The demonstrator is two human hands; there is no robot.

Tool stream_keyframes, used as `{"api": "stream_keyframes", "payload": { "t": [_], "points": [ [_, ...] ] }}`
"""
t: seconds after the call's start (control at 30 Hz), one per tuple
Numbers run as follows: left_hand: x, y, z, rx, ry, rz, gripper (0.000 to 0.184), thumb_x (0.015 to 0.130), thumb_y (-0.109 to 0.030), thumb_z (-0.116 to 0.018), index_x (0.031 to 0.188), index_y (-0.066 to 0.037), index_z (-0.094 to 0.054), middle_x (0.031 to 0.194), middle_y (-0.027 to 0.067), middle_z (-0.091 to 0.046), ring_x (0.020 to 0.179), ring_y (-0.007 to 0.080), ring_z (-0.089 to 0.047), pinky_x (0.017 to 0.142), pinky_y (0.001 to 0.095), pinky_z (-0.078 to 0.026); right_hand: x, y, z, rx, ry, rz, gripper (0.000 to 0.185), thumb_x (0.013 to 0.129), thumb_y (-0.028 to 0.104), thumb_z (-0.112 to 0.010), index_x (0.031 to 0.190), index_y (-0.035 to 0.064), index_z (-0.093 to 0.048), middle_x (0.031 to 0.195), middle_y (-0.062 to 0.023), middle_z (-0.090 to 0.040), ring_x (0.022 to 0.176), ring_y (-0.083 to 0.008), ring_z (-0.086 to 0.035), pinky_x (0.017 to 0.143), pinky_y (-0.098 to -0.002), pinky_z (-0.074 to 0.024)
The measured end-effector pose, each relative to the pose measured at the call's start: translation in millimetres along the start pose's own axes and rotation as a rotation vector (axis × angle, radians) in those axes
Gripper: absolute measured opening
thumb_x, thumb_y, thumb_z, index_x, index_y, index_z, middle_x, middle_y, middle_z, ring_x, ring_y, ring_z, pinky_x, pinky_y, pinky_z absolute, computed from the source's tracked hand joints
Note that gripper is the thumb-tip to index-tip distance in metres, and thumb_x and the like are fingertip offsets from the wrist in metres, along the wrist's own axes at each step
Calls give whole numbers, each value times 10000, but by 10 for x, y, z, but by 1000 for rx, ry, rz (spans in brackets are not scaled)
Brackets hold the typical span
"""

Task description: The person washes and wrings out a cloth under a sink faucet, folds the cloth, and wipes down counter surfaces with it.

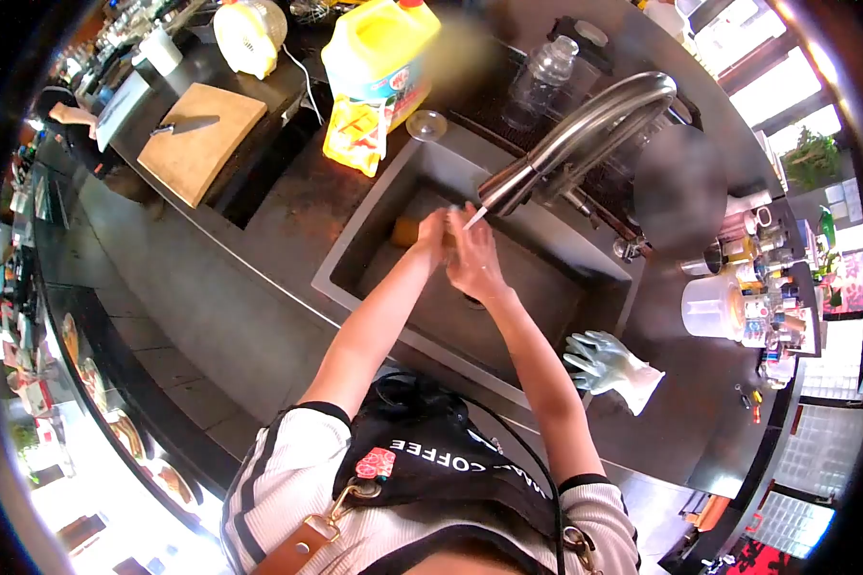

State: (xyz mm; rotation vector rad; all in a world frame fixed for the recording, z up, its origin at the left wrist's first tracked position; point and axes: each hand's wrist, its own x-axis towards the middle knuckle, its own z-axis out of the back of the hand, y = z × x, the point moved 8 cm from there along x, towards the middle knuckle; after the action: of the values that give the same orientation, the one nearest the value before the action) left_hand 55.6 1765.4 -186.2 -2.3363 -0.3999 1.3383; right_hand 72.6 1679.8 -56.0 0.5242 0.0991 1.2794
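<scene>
The brown-yellow object [407, 232] is inside the sink [546, 307], at the fingers of my left hand [431, 235]; blur hides whether I grip it. The translucent tub [709, 307] stands to the right, its content unclear to me. The yellow jug [379, 53] and the yellow packet [353, 139] are beyond the sink's left corner, and the clear bottle [546, 72] is behind the sink.

Both my forearms reach forward into the sink, and my hands come close together below the faucet [599, 129], where a thin white stream falls. My left fingers are bent. My right hand [474, 259] has its fingers pointing forward, partly apart; I cannot tell if they hold something.

On the dark table [307, 216], the pale glove [609, 369] lies near my right forearm. To the left, the knife [194, 125] rests on the cutting board [187, 163]. Bright windows [767, 67] are at the right.
</scene>
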Motion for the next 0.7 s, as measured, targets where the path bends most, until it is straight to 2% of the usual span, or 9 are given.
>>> {"api": "stream_keyframes", "payload": {
  "t": [0.1,0.13,0.23,0.27,0.37,0.4,0.5,0.6,0.7],
  "points": [
    [30,152,-56,-277,86,-77,283,933,-283,-496,951,-65,-675,935,120,-669,789,255,-648,696,390,-533,70,-40,-171,-297,-99,-8,708,770,27,-629,1399,110,-314,1226,-257,-427,1145,-451,-438,938,-510,-420],
    [-22,125,-9,-52,4,-146,290,938,-276,-486,941,-65,-684,955,105,-678,830,222,-646,753,345,-521,164,-137,-166,-250,-52,-132,669,815,27,-584,1409,116,-289,1190,-239,-466,1116,-427,-486,861,-465,-489],
    [-490,-363,-47,835,-188,-631,451,917,-419,-421,946,-61,-694,953,184,-684,868,331,-665,754,432,-515,200,-292,-274,-162,-90,-137,634,817,47,-594,1380,118,-312,1155,-228,-491,1044,-405,-543,776,-450,-521],
    [-575,-423,-72,954,-233,-636,467,912,-435,-409,941,-67,-695,944,192,-680,865,347,-661,753,446,-512,235,-476,-417,-41,10,-289,512,805,142,-638,1284,121,-459,1101,-203,-570,993,-386,-590,774,-463,-522],
    [-625,-528,-150,1284,-291,-675,488,900,-456,-387,908,-81,-699,910,200,-677,853,374,-655,751,474,-508,236,-337,-266,55,127,-248,423,797,326,-656,1129,87,-551,956,-198,-664,905,-381,-632,757,-470,-512],
    [-553,-516,-174,1373,-259,-707,476,897,-445,-390,886,-83,-700,896,191,-681,846,370,-658,750,472,-509,214,-502,-413,61,192,-355,399,729,397,-704,962,81,-633,857,-169,-680,864,-361,-651,735,-462,-516],
    [-567,-462,-315,1600,-100,-772,527,909,-524,-371,863,-123,-710,866,181,-684,824,386,-653,734,467,-502,132,-585,-545,203,251,-397,310,746,339,-685,961,117,-669,964,-132,-690,904,-307,-664,782,-419,-522],
    [-449,-312,-391,1760,32,-734,515,918,-495,-369,852,-107,-701,868,181,-684,811,386,-653,727,470,-502,-108,-643,-676,583,504,-683,287,715,285,-717,832,32,-653,759,-126,-678,717,-215,-674,511,-347,-520],
    [-551,-233,-488,1901,216,-780,484,925,-469,-376,932,-86,-672,855,181,-682,806,376,-654,724,457,-503,-148,-586,-692,703,486,-641,296,706,190,-724,911,2,-623,753,-90,-654,658,-158,-638,442,-296,-508]
  ]
}}
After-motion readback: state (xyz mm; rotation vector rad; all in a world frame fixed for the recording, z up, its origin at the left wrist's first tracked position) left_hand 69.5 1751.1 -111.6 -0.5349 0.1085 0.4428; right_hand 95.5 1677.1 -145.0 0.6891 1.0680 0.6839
